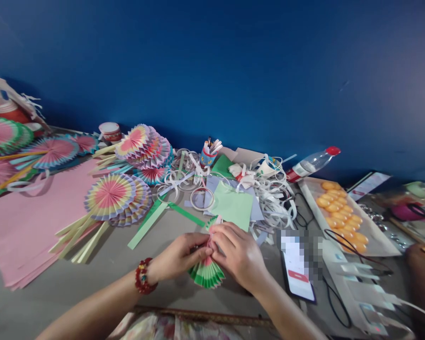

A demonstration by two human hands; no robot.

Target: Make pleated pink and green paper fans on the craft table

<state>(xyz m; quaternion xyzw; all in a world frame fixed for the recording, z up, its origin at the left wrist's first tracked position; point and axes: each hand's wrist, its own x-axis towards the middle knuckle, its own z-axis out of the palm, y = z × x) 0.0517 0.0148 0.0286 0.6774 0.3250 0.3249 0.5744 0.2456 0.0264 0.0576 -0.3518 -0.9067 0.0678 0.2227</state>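
Between my hands is a pleated paper fan (208, 274), green at the rim and pink toward its middle, with its folds spread below and above my fingers. My left hand (180, 257) grips it from the left, thumb and fingers pinched at the centre. From the right, my right hand (238, 252) pinches the same centre, its fingers curled over the upper folds. The fan's middle is mostly hidden by my fingers. Just beyond it lie a light green paper sheet (233, 204) and a roll of tape (202, 199).
Finished-looking paper fans (109, 196) and pink sheets (38, 217) spread over the left. White paper strips (276, 200) heap at the back, near a bottle (313, 163). To the right are a phone (297, 269), a power strip (343, 283) with cables, and a tray of orange pieces (382, 243).
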